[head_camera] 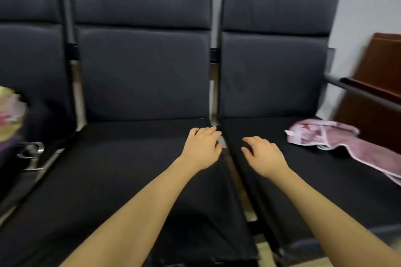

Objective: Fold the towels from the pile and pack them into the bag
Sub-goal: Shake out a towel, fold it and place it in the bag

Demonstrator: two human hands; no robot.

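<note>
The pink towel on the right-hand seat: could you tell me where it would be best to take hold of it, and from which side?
Probably at the near-left edge of the pink towel, where the cloth bunches up and lifts off the seat. Come from the left with the right hand, which is open and nearest. The towel's right end trails off the picture's edge, so a grip there would be a guess.
</note>
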